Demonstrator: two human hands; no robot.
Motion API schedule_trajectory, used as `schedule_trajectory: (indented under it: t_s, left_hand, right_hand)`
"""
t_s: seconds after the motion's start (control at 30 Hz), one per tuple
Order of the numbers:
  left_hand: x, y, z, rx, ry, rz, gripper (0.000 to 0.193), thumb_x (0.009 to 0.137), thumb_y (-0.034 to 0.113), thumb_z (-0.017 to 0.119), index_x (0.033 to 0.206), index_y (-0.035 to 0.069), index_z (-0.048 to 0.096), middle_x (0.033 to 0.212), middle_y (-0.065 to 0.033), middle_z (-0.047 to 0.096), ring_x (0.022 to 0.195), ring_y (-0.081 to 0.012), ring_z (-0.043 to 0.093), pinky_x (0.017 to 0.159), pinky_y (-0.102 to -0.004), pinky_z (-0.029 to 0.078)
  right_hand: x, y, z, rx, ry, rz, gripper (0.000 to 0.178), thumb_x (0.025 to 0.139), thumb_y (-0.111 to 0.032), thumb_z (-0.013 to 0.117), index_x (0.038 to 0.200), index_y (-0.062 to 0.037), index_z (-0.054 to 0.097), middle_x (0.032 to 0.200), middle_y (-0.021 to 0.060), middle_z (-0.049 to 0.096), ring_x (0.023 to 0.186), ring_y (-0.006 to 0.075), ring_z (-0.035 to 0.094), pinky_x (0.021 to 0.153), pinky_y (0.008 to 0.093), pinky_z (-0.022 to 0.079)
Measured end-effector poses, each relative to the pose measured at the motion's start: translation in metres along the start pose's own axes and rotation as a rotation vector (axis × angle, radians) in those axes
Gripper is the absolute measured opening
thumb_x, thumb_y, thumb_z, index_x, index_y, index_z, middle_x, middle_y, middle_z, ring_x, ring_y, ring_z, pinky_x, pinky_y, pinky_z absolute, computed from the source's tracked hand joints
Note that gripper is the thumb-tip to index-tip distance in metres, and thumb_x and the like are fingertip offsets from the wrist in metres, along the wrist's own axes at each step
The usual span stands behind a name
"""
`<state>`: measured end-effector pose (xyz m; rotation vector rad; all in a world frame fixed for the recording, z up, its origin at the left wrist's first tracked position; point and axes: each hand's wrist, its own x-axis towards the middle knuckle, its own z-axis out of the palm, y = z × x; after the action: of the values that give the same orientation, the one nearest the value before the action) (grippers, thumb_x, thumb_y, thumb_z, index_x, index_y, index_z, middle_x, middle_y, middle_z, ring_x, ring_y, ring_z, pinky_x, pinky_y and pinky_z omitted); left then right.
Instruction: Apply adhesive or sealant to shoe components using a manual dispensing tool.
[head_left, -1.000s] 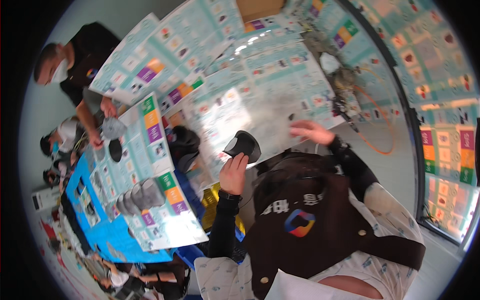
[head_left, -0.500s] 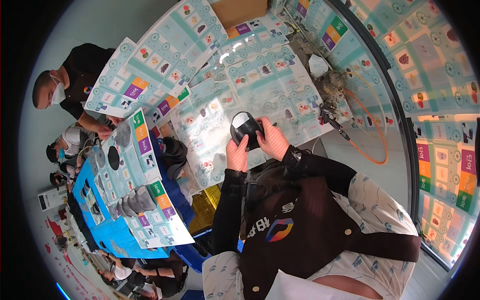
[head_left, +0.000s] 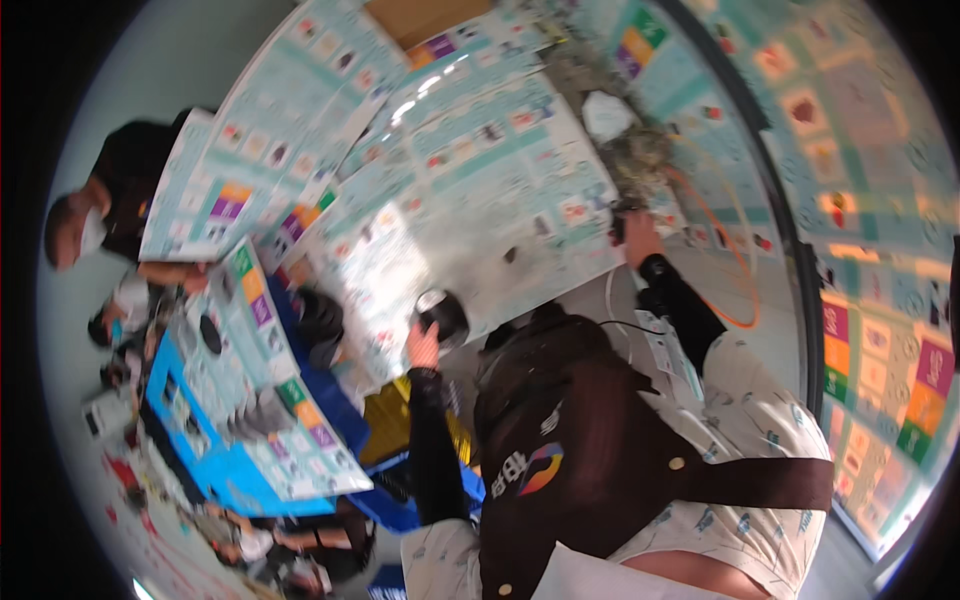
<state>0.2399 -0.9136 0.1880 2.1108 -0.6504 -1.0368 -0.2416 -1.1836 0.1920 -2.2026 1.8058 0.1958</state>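
My left hand [head_left: 423,346] grips a glossy black, rounded cup-like piece [head_left: 441,312] with a pale oval face, over the near left edge of the worktable. Its exact kind does not show. Out to the right, my right hand [head_left: 642,240] is closed around a black hand tool [head_left: 620,217] by the table's right edge. That tool looks like an air gun, and most of it is hidden by the fingers. The picture is blurred by motion.
Printed sheets cover the worktable [head_left: 470,190]. An orange hose [head_left: 735,318] loops at the right, near a crumpled white wad [head_left: 607,117]. To the left, dark curved pieces [head_left: 318,325] and grey pieces [head_left: 262,417] are stacked. A masked co-worker [head_left: 125,200] stands behind a sheet-covered panel [head_left: 270,120].
Both hands were on the black piece. My right hand has let go and moved right to the black tool. My left hand has drawn the piece left and nearer. The whole view has shifted.
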Motion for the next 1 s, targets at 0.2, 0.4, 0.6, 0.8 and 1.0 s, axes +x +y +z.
schedule_trajectory:
  t_s: [0.2, 0.4, 0.6, 0.8, 1.0]
  left_hand:
    - [0.011, -0.005, 0.033, -0.136, 0.105, -0.002, 0.033, 0.092, 0.020, 0.067, 0.111, -0.007, 0.066, 0.100, -0.0097, 0.071, 0.091, -0.0191, 0.064, 0.088, -0.0338, 0.050]
    - [0.025, 0.035, 0.046, 0.057, 0.124, 0.025, 0.032, 0.089, 0.024, 0.068, 0.108, -0.002, 0.068, 0.098, -0.0170, 0.073, 0.092, -0.0280, 0.069, 0.085, -0.0369, 0.050]
    - [0.061, 0.027, 0.059, 0.144, 0.097, 0.116, 0.034, 0.087, 0.026, 0.069, 0.107, -0.002, 0.068, 0.094, -0.0194, 0.072, 0.088, -0.0332, 0.068, 0.081, -0.0390, 0.051]
    - [0.071, 0.020, 0.061, 0.092, 0.010, 0.117, 0.036, 0.091, 0.025, 0.067, 0.113, -0.003, 0.065, 0.089, -0.0124, 0.071, 0.079, -0.0222, 0.067, 0.071, -0.0349, 0.051]
    - [0.069, 0.013, 0.046, -0.074, -0.051, -0.025, 0.036, 0.098, 0.029, 0.060, 0.119, 0.000, 0.064, 0.083, -0.0039, 0.063, 0.076, -0.0139, 0.061, 0.064, -0.0295, 0.050]
  right_hand:
    - [0.005, 0.014, 0.001, -0.111, -0.016, -0.018, 0.075, 0.074, -0.006, 0.071, 0.138, 0.0018, 0.034, 0.133, 0.0221, 0.040, 0.125, 0.0446, 0.041, 0.104, 0.0483, 0.038]
    - [-0.020, -0.010, -0.044, 0.191, 0.224, -0.075, 0.053, 0.076, -0.010, 0.068, 0.126, -0.0015, 0.050, 0.117, 0.0170, 0.056, 0.114, 0.0382, 0.052, 0.098, 0.0498, 0.043]
    - [-0.043, -0.104, -0.094, 1.187, -0.346, -0.023, 0.035, 0.081, -0.015, 0.069, 0.115, -0.0048, 0.064, 0.080, 0.0038, 0.066, 0.064, 0.0163, 0.059, 0.058, 0.0308, 0.051]
    - [-0.030, -0.240, -0.129, 0.807, -0.661, -0.223, 0.036, 0.078, -0.020, 0.069, 0.110, -0.0051, 0.067, 0.082, 0.0134, 0.069, 0.068, 0.0252, 0.066, 0.061, 0.0386, 0.052]
    - [-0.023, -0.298, -0.099, 0.579, -0.401, -0.404, 0.031, 0.082, -0.030, 0.059, 0.096, -0.0035, 0.066, 0.092, 0.0247, 0.067, 0.092, 0.0468, 0.061, 0.080, 0.0519, 0.049]
